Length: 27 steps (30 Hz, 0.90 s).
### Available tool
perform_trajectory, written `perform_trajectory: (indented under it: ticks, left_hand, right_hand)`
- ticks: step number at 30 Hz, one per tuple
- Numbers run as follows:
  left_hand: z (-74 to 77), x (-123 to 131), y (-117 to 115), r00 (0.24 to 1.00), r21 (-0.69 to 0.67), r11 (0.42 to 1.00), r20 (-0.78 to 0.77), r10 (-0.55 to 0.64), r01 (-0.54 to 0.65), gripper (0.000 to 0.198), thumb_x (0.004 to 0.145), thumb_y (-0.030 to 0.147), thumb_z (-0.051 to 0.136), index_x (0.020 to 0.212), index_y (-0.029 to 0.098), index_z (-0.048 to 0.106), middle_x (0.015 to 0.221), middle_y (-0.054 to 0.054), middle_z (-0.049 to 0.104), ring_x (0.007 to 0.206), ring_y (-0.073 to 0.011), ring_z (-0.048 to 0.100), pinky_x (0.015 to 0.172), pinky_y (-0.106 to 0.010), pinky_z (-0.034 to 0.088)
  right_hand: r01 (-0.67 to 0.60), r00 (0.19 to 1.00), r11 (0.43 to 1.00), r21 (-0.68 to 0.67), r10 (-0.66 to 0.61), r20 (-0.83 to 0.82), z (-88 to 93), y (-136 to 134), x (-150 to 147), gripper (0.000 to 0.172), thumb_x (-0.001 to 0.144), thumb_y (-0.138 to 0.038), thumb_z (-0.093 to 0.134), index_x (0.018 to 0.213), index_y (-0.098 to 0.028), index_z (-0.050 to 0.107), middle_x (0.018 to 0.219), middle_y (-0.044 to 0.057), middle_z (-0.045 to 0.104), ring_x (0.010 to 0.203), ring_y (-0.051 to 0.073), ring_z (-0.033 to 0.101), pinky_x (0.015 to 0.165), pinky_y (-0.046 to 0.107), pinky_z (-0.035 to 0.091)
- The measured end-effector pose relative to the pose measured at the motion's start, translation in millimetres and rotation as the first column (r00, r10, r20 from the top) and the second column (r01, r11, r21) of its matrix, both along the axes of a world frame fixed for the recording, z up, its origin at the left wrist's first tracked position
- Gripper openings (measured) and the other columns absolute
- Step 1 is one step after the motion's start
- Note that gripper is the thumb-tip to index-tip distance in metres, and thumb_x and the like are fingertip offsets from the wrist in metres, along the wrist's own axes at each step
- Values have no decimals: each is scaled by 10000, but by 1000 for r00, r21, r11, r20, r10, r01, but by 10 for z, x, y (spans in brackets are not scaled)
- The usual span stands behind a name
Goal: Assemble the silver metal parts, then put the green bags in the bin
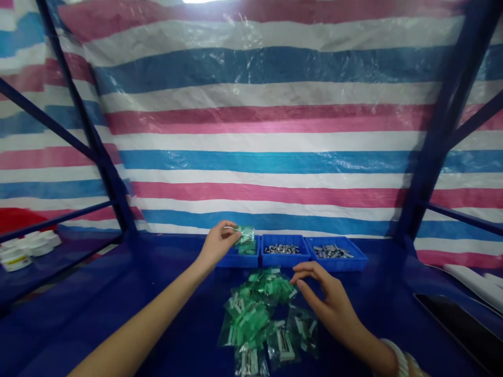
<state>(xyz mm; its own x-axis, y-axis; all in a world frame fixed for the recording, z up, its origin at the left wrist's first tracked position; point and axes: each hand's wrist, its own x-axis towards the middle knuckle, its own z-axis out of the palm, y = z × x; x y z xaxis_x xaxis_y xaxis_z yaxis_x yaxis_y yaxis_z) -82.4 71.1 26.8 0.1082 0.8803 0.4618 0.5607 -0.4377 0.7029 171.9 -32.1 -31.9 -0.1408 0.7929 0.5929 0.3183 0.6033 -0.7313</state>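
Observation:
My left hand pinches a small clear bag with green in it, holding it over the left blue bin. More green shows inside that bin. My right hand hovers at the right edge of a pile of small plastic bags, fingers curved and apart with nothing seen between them. The bags in the pile hold green pieces and pale, strip-like parts. Nearer to me, a few bags show white and metallic parts through the clear plastic.
A middle blue bin holds small metal pieces, and a right blue bin holds longer grey ones. A dark flat panel lies at the right. White tubs stand at far left. Blue frame posts flank the table.

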Motion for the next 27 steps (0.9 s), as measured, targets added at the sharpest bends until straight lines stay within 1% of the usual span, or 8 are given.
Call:
perform_trajectory:
  ticks: [3, 7, 11, 14, 18, 21, 24, 27]
  left_hand:
    - [0, -37, 387, 986, -132, 990, -163, 31, -53, 151, 900, 267, 621, 941, 122, 620, 756, 3, 650, 628, -131, 631, 594, -271, 532]
    - [-114, 71, 481, 924, -192, 971, -376, 60, -141, 219, 930, 295, 595, 1072, 130, 621, 1024, -60, 663, 832, -176, 660, 726, -354, 566]
    - [-159, 152, 358, 848, -130, 968, -517, 118, -214, 235, 925, 321, 595, 1068, 136, 623, 1049, -65, 656, 891, -196, 649, 788, -395, 546]
    - [-135, 163, 284, 805, -53, 968, -567, 173, -245, 285, 893, 379, 615, 1059, 147, 624, 947, -56, 668, 838, -199, 642, 763, -376, 516]
    - [-75, 165, 170, 793, 58, 969, -564, 230, -240, 425, 850, 457, 582, 1170, 176, 585, 742, -40, 663, 755, -236, 648, 632, -288, 429]
    - [-54, 187, -20, 804, 125, 968, -539, 251, -218, 378, 917, 404, 440, 1183, 171, 571, 722, -36, 654, 731, -232, 644, 606, -276, 390]
    - [-117, 245, -279, 820, 114, 988, -552, 154, -109, 278, 906, 353, 442, 1039, 196, 629, 712, -21, 658, 714, -214, 645, 638, -277, 412]
    - [-249, 317, -490, 810, 33, 999, -586, -12, 39, 292, 781, 421, 621, 965, 197, 661, 887, -67, 710, 863, -267, 658, 729, -316, 469]
  right_hand:
    - [19, 998, 998, -67, -23, -56, -14, 58, 19, 145, 924, -281, 518, 1028, -195, 570, 853, 43, 689, 841, 197, 659, 798, 327, 481]
    - [12, 995, 993, -116, -24, -101, -23, 102, 23, 159, 908, -301, 521, 992, -179, 577, 821, 52, 683, 806, 202, 657, 766, 327, 491]
    - [9, 992, 993, -115, -24, -126, -15, 95, 15, 143, 887, -283, 524, 953, -176, 593, 793, 50, 678, 778, 200, 656, 742, 325, 498]
    - [8, 990, 994, -107, -24, -141, -3, 81, 8, 126, 868, -266, 541, 927, -176, 605, 777, 50, 683, 762, 199, 658, 714, 319, 504]
    - [10, 991, 995, -96, -23, -135, 12, 81, 15, 118, 865, -260, 545, 919, -177, 608, 765, 43, 682, 751, 200, 660, 704, 319, 507]
    - [2, 995, 995, -97, -12, -98, 4, 94, 26, 116, 869, -240, 521, 929, -180, 602, 768, 39, 679, 754, 198, 661, 711, 320, 509]
    - [0, 999, 998, -69, 3, 40, -37, 93, 17, 141, 835, -151, 512, 926, -189, 614, 823, 43, 686, 792, 204, 655, 736, 332, 505]
    - [-12, 974, 1000, -5, 13, 227, -95, 65, -18, 241, 773, -61, 523, 942, -198, 628, 919, 55, 683, 878, 222, 632, 793, 357, 500]
